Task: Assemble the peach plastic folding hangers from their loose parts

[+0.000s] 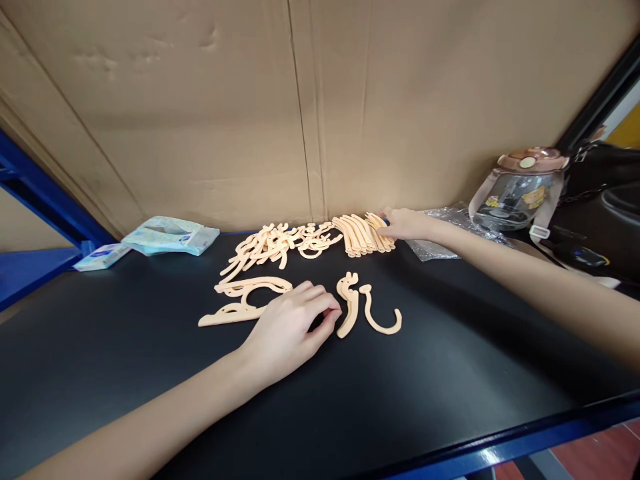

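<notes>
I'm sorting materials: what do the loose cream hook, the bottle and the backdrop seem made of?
The hook: probably smooth matte plastic, its cream colour even and grainless. The bottle: plastic or glass, clear and glossy; its see-through body fits both. The backdrop: likely matte brown cardboard, given its creases and dents.

We find open passage across the right front of the black tabletop point(400, 400), nearer us than the hook-shaped piece point(384, 330). At the rear, the cardboard point(210, 133) bars further reach — the loose pile point(270, 242) and the stacked curved pieces point(357, 233) lie just before it. Our left hand point(295, 320) obstructs mid-table; our right arm point(500, 277) spans the right side, the bottle point(517, 193) standing beyond.
</notes>
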The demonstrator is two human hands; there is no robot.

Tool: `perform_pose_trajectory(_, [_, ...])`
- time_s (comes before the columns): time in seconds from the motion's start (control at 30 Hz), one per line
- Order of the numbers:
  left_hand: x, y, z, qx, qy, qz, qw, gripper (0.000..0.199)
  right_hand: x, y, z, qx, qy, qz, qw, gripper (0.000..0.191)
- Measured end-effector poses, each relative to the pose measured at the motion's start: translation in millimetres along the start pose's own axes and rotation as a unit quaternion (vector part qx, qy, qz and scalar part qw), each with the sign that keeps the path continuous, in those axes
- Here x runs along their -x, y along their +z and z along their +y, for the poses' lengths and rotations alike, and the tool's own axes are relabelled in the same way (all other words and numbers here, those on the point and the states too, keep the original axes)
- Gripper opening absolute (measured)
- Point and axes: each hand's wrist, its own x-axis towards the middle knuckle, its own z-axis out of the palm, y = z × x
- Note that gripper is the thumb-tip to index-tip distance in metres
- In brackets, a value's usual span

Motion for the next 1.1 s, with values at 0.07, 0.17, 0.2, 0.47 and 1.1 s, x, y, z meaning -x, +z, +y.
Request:
perform_pose_trajectory(0.07, [0,-0.2,0,0.000,0.001,0.002,1.000,0.022,1,0,1,-0.009,0.006,0.020,1.000,0.049])
perform_pose_trajectory(0.17, [0,-0.4,0,0.001,0.002,0.003,1.000,0.023,2,0,3,-0.025,0.011,0.057,0.998,0.048])
perform_pose_trajectory(0.2, [-1,-0.4,0,0.001,0.001,0.003,1.000,0.023,3,0,4,-0.032,0.012,0.068,0.997,0.048])
perform_pose_trajectory(0.47, [-1,0.3,0,0.004,0.000,0.001,1.000,0.022,34,-10,7,-0.085,-0.005,0.124,0.989,0.041])
perform_pose_trajectory(1.1, [-2,0.4,1,0.007,-0.009,0.005,1.000,0.019,121,25,-11,0.089,-0.274,0.115,0.951,0.035])
